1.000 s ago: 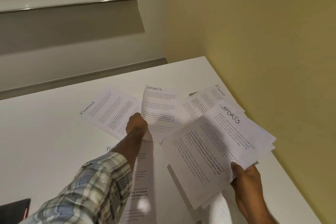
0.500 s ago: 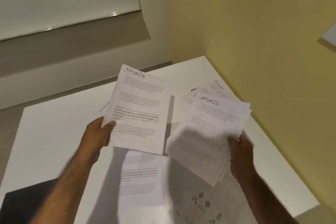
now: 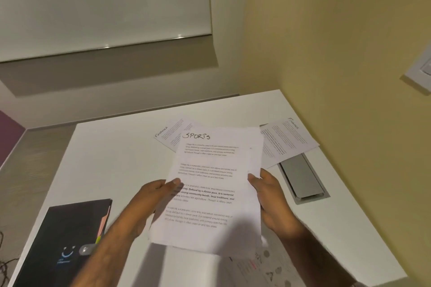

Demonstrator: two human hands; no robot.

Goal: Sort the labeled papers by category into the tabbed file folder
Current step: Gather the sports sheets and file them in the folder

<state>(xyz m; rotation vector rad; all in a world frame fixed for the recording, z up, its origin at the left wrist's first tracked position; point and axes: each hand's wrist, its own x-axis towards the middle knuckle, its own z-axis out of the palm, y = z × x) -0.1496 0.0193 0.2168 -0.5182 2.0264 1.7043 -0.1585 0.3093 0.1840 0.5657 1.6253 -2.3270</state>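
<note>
Head view: both hands up on the SPORTS sheets, mid-table!

Far left, one black tabbed file folder [image 3: 63,240] lies shut on the white table [image 3: 112,158], coloured tabs peeking out. Left hand [image 3: 151,202] pinches the left edge of the SPORTS stack [image 3: 214,189]; right hand [image 3: 270,196] grips its right edge, the stack held above the table. Behind lies one FINANCE paper [image 3: 169,136]. Far right, a second FINANCE paper [image 3: 289,140] overlaps one grey cable hatch [image 3: 300,177].
</note>
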